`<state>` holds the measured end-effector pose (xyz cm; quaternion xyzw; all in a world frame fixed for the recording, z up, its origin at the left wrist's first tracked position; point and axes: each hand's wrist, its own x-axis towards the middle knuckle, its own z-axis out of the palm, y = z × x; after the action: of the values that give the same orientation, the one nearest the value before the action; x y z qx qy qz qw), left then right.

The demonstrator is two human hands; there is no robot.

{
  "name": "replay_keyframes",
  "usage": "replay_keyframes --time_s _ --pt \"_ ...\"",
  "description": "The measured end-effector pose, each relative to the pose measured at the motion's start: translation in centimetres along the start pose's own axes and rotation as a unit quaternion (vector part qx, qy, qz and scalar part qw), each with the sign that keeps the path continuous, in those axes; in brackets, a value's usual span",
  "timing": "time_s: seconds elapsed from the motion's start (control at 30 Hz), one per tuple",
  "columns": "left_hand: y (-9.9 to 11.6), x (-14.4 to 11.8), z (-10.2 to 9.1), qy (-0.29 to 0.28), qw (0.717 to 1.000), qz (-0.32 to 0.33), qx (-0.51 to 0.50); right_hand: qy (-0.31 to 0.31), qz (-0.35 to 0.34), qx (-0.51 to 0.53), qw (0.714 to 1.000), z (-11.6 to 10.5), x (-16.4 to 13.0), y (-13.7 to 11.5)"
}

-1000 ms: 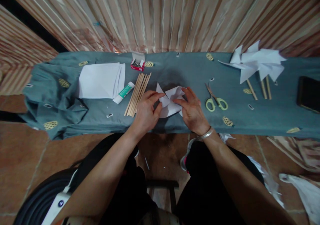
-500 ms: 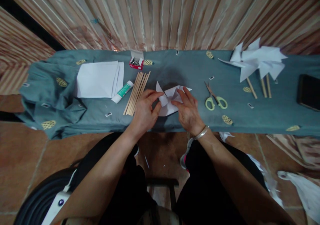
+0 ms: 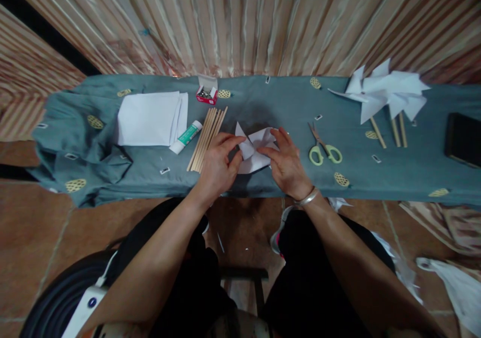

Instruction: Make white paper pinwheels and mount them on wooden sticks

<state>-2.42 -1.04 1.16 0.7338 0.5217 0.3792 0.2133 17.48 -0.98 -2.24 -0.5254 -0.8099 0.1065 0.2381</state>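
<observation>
A white, partly folded paper piece (image 3: 254, 149) lies on the grey-green cloth (image 3: 263, 107) in front of me. My left hand (image 3: 218, 167) grips its left side, with the fingertips pinching a flap towards the middle. My right hand (image 3: 287, 165) holds the right side, its fingers bent over the folded flaps. A silver bangle sits on my right wrist. Several wooden sticks (image 3: 208, 137) lie just left of my left hand.
A stack of white paper (image 3: 150, 119) and a glue stick (image 3: 186, 137) lie to the left. A small red box of pins (image 3: 206, 96) stands at the back. Green-handled scissors (image 3: 323, 150), finished paper pinwheels (image 3: 387, 95) and a dark phone (image 3: 463, 140) lie to the right.
Both hands stay on the folded paper. The fingers have shifted slightly, pressing the flaps closer towards the middle.
</observation>
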Motion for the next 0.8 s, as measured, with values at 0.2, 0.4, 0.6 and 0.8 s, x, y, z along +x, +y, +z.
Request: replay_keyframes --time_s 0.2,0.4,0.6,0.8 --pt "0.2 0.0 -0.3 -0.007 1.0 0.0 0.008 -0.016 -0.014 -0.032 0.999 0.3 0.1 0.0" --pt "0.3 -0.2 -0.5 -0.007 1.0 -0.005 0.001 -0.014 -0.029 -0.06 0.998 0.6 0.0 0.2" --pt "0.4 -0.5 -0.8 -0.005 1.0 -0.011 -0.001 -0.002 -0.028 -0.074 0.997 1.2 -0.2 -0.4" --pt "0.4 -0.5 -0.8 -0.001 1.0 -0.009 0.003 -0.023 -0.014 -0.066 0.997 1.3 -0.3 -1.0"
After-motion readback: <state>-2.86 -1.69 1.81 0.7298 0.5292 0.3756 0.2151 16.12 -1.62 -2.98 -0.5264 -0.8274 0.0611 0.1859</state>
